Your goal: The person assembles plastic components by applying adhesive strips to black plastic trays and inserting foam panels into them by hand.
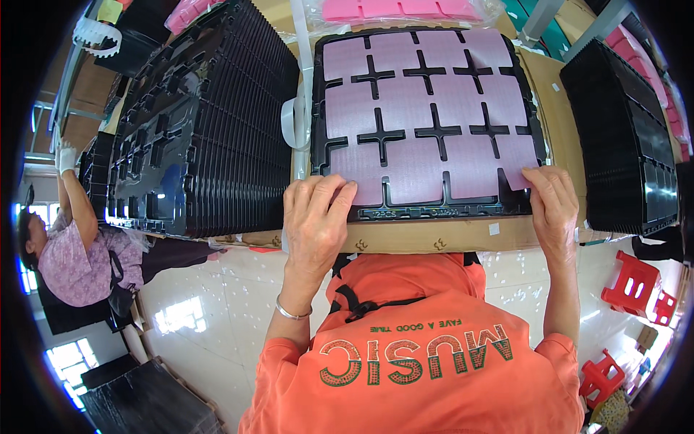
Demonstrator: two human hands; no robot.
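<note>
In front of me lies a black plastic tray [405,212] with a thin pink foam sheet [434,101] spread over it. Black cross-shaped ribs of the tray show through slots in the sheet. My left hand [318,217] is at the near left corner, its fingers closed together on the sheet's edge. At the near right corner, my right hand [553,206] pinches the sheet between thumb and fingers, and that corner is raised slightly off the tray.
A tall stack of black trays [238,123] stands at left, another stack [622,137] at right. Pink sheets [397,9] lie at the back. Cardboard [405,235] is under the tray. Another person [94,253] works at far left. Red stools [636,282] stand on the floor at right.
</note>
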